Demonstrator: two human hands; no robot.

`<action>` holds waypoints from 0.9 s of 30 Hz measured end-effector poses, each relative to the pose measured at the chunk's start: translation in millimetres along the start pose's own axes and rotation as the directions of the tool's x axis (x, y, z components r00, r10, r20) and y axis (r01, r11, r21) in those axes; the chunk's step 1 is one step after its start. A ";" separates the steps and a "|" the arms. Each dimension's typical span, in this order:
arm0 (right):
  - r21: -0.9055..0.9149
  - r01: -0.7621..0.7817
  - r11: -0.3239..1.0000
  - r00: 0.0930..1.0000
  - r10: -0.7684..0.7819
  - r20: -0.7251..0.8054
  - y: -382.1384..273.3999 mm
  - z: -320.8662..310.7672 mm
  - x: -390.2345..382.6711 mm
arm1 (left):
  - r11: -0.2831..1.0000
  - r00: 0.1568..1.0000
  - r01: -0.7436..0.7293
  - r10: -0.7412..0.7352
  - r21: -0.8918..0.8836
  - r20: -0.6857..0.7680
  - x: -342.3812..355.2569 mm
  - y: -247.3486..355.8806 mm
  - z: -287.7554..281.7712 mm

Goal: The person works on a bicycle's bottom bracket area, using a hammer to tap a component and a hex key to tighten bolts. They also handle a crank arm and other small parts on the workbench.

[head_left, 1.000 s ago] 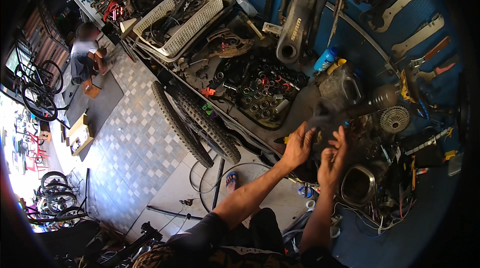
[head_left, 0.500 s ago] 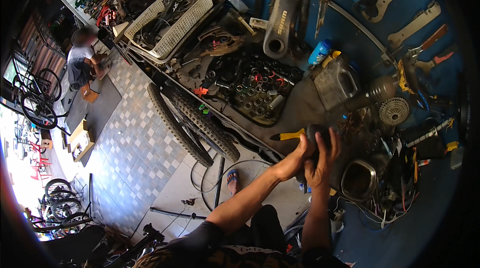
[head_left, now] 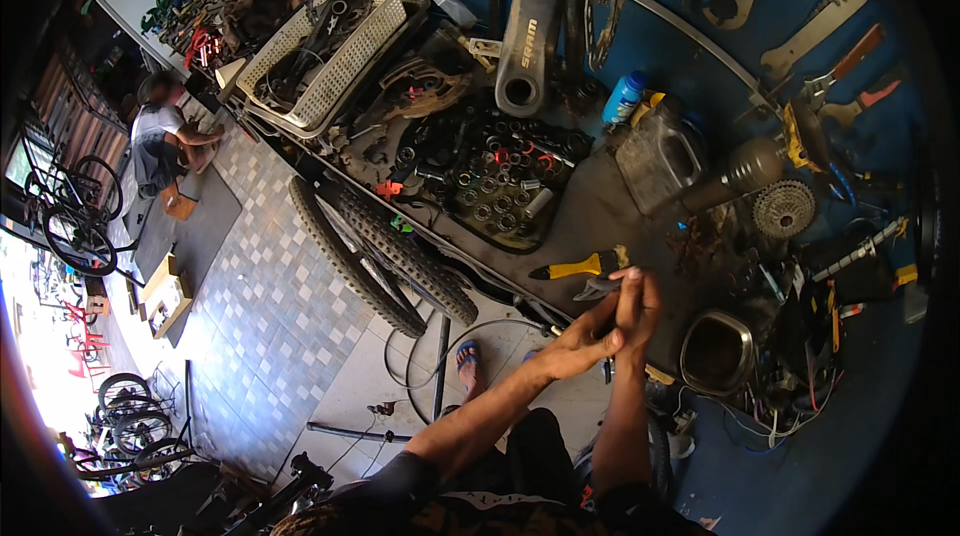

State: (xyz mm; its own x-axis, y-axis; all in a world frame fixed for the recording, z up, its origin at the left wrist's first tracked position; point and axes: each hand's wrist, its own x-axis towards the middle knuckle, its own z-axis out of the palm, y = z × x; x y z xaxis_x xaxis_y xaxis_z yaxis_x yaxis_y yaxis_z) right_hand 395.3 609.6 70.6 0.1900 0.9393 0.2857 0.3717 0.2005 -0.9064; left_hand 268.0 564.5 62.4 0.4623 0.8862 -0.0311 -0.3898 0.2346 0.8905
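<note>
My left hand [head_left: 580, 344] and my right hand [head_left: 632, 314] meet at the near edge of the workbench [head_left: 590, 196], their fingers overlapping. A small dark grey piece [head_left: 597, 288] sticks out beyond the fingers, against the right fingertips; its kind is hard to make out. My right fingers are bent together on it. The left fingers are drawn in toward the right palm, and what lies under them is hidden. Just past the hands, a yellow and black handled tool [head_left: 578, 266] lies on the bench.
Small metal rings and parts fill a dark tray [head_left: 515, 236]. Around it are a white basket [head_left: 330, 101], a blue bottle [head_left: 625, 98], a grey jug [head_left: 655, 161], a cassette [head_left: 784, 209] and a square metal pan [head_left: 716, 356]. Tyres [head_left: 350, 256] lean on the bench. Another person [head_left: 160, 146] crouches far left.
My hands have drawn slightly nearer and closer together. The dark rounded thing seen between them is now mostly out of sight, and the yellow and black tool shows more fully.
</note>
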 end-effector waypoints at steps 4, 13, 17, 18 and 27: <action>0.201 -0.199 0.959 0.966 0.227 -0.124 10.2 -4.8 4.1 | 0.998 0.998 0.058 -0.059 0.035 0.036 -2.8 -5.5 11.7; 0.055 -0.116 0.992 0.924 0.128 -0.361 50.0 -57.9 46.1 | 0.920 0.969 -0.189 0.119 0.343 0.216 -25.1 -1.2 17.5; -0.069 -0.034 0.997 0.960 0.014 -0.278 26.9 -59.0 21.2 | 0.887 0.977 -0.212 0.184 0.410 0.107 -21.1 24.5 -11.8; -0.017 -0.016 1.000 0.967 0.011 -0.253 21.3 -54.0 16.4 | 0.902 0.985 -0.172 0.169 0.397 0.043 -26.1 31.7 -18.3; -0.374 0.331 0.866 0.942 -0.284 0.176 3.6 -34.8 -1.7 | 0.845 0.989 0.014 0.066 0.535 -0.130 -61.9 32.1 -40.4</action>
State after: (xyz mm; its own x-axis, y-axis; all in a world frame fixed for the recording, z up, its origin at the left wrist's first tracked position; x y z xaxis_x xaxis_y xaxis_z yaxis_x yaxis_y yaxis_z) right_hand 427.9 599.1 77.6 -0.0865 0.8772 0.4723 0.7245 0.3808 -0.5746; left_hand 194.7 533.3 74.6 0.3284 0.9440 -0.0310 0.1035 -0.0033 0.9946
